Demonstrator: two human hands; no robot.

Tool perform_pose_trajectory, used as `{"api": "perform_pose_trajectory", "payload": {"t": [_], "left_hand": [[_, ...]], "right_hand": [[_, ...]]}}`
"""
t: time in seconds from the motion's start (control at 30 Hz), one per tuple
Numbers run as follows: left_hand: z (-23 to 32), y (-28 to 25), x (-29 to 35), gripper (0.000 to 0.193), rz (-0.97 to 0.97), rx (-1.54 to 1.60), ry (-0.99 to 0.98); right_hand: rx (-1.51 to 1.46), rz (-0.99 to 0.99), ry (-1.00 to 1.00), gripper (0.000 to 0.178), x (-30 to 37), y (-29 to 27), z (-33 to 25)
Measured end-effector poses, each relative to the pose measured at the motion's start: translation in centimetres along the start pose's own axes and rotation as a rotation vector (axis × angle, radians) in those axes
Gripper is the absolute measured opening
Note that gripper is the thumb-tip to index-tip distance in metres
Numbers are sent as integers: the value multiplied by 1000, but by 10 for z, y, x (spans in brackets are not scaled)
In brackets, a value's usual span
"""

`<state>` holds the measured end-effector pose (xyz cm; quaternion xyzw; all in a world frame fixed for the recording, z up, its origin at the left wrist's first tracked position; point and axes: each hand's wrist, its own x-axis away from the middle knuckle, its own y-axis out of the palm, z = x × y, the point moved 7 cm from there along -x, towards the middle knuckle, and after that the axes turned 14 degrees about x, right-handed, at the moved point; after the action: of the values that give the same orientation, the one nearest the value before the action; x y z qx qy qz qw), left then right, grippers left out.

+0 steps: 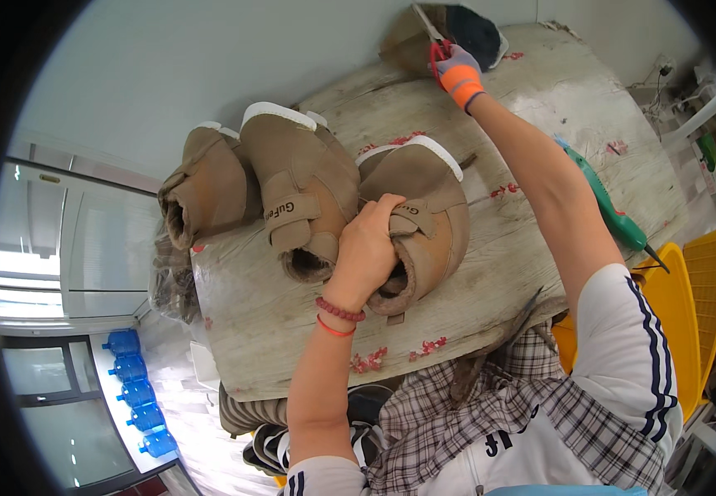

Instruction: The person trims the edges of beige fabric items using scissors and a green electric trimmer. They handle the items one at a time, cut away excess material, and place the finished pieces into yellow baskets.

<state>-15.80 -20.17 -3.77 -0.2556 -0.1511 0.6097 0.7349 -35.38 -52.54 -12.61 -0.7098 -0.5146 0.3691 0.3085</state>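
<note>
Three tan boots with white soles lie in a row on the worn table (275, 331). My left hand (366, 248), bare with red bands at the wrist, grips the right boot (449, 215) by its strap and fleecy opening. Close beside it lies the middle boot (296, 165), and further left the left boot (213, 186). At the table's far edge, my right hand (460, 73), in a grey and orange glove, is closed around red-handled scissors (438, 54). Behind the scissors are a brown piece (403, 41) and a dark, rounded piece with a pale edge (478, 35).
A green hand tool (610, 198) with a thin dark tip lies on the right side. Yellow crates (705, 281) stand beyond it. A clear bag of brown items (174, 281) hangs by the left edge. Blue water jugs (136, 393) line the floor at left.
</note>
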Motion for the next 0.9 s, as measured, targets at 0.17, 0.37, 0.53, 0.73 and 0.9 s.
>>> {"api": "perform_pose_trajectory", "payload": {"t": [0.17, 0.37, 0.53, 0.73, 0.9], "left_hand": [[1, -12, 15, 44, -30, 96, -61], [47, -58, 40, 51, -7, 434, 54], [70, -28, 124, 29, -18, 992, -144], [41, 56, 251, 33, 36, 1505, -442], [-48, 78, 327, 36, -82, 1639, -698]], "right_hand": [[-500, 37, -162, 54, 70, -106, -25], [-827, 31, -279, 48, 214, -276, -38], [-682, -3, -328, 34, 363, -299, -31], [-571, -322, -463, 37, 510, -268, -56], [-618, -706, -191, 19, 540, -230, -25]]}}
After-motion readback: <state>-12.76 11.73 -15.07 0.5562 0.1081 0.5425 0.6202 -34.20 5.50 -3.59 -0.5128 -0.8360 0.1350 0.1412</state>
